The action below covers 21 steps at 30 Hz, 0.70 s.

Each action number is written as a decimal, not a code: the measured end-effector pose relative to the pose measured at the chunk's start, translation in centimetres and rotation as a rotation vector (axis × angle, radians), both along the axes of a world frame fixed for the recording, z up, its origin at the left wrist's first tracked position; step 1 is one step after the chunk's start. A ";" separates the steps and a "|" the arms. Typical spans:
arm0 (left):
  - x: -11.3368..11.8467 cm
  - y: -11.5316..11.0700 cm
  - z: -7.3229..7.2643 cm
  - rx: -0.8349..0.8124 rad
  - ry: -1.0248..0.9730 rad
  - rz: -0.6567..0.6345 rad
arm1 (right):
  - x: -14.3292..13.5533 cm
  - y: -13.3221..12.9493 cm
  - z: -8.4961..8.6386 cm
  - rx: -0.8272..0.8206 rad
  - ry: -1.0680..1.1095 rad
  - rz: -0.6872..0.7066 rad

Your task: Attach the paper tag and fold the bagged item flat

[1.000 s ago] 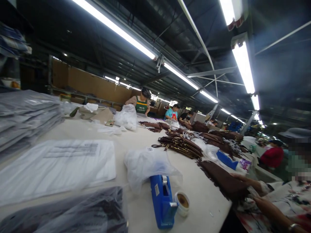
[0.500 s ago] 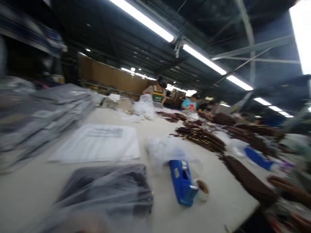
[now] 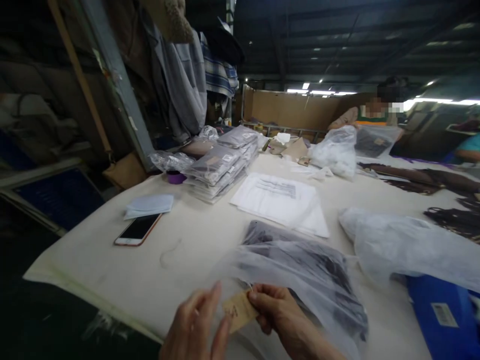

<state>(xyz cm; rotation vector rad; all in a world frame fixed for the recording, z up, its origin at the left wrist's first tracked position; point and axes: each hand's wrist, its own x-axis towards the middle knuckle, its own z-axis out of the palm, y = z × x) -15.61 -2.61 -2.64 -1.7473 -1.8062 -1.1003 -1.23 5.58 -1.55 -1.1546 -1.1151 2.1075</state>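
My right hand (image 3: 275, 310) pinches a tan hang tag (image 3: 240, 311) at its string end, thumb on top. Beside the tag's other end is my left hand (image 3: 195, 325), fingers stretched and apart, slightly blurred; its thumb is close to the tag edge, and whether they touch I cannot tell. Under and beyond my right hand, a dark grey folded garment (image 3: 285, 237) lies partly covered by a clear plastic bag (image 3: 262, 260). Farther up, a stack of white printed bags (image 3: 281, 200) rests flat on the table (image 3: 202, 240).
Packed grey garments (image 3: 221, 160) are piled at the back left. A phone (image 3: 138, 230) lies partly under a pale folded mask (image 3: 149, 205). On the right are a blue tape dispenser (image 3: 435, 315) and crumpled plastic (image 3: 408, 245). A person (image 3: 375, 112) holds a bagged item across the table.
The view has swung left, bringing the phone and table's left edge into sight. Both my hands now show clearly, the right one holding the tag; earlier only a blurred patch appeared low down.
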 end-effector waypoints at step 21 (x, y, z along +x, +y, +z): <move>-0.8 3.4 1.2 -0.419 -1.047 -0.137 | -1.5 -1.4 -1.3 1.862 -0.862 0.240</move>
